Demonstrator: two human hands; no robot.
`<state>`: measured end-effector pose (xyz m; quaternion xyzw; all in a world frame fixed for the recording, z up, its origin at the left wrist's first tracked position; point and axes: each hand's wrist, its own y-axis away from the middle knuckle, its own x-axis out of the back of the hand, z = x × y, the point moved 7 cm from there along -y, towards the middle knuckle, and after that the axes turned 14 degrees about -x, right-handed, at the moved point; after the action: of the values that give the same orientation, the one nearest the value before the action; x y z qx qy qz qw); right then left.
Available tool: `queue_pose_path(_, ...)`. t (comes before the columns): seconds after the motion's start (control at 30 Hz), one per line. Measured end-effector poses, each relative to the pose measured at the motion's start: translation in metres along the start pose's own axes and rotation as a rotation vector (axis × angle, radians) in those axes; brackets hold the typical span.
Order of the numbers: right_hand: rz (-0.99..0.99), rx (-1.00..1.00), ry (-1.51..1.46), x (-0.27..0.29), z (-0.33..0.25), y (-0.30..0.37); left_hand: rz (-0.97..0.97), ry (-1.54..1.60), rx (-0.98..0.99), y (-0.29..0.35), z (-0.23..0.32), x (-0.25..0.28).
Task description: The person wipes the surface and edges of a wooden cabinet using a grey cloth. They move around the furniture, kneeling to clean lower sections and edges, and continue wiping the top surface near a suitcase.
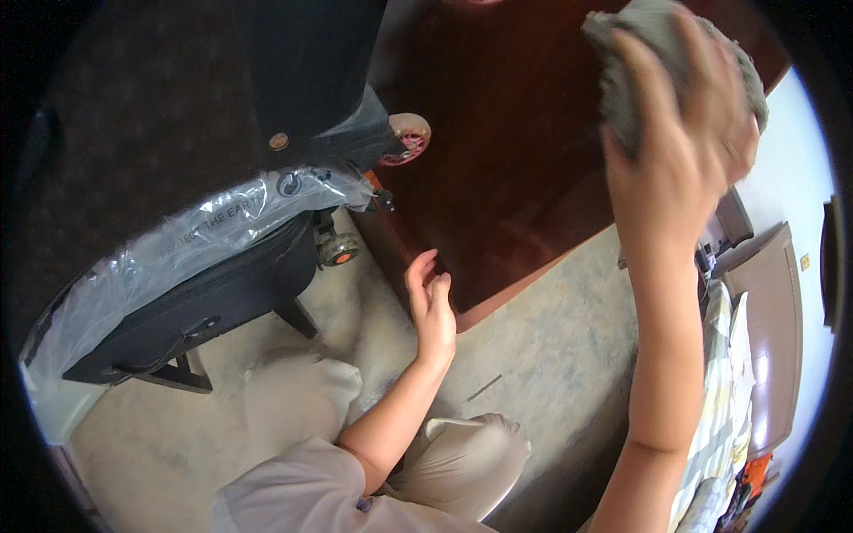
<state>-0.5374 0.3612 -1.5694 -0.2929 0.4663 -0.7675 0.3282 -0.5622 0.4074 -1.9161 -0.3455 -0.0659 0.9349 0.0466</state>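
A crumpled grey cloth (622,102) is in my right hand (673,169), raised at the upper right over a glossy dark reddish-brown wooden surface (506,169). My fingers are spread over the cloth and slightly blurred, and the palm side is hidden. My left hand (433,311) is at the near left edge of that wooden surface, close to its corner. Its fingers point up and forward, with the thumb a little apart, and nothing is in it. Whether it presses on the edge I cannot tell.
At left stand black objects with small wheels (338,250), one partly wrapped in clear printed plastic (195,218). A folding black stand leg (182,377) rests on the mottled floor (560,329). Striped bedding (711,400) and a brown headboard (769,346) are at right.
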Motion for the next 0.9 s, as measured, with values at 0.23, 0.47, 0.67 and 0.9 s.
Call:
queue_pose_path(0.23, -0.504, 0.191, -0.012, -0.089, -0.090, 0.130, 0.274, -0.154, 0.044, 0.009, -0.068, 0.055)
queue_pose_path(0.47, -0.831, 0.514, 0.006, -0.250, -0.254, 0.245, 0.212, -0.323, 0.036, 0.010, -0.080, 0.096)
queue_pose_path(0.67, -0.867, -0.110, -0.662, -0.379, -0.344, 0.233, 0.256, -0.399, 0.109, 0.028, -0.049, 0.157)
queue_pose_path(0.9, -0.741, 0.380, -0.118, -0.375, -0.406, 0.234, 0.188, -0.493, 0.084, 0.038, -0.037, 0.196)
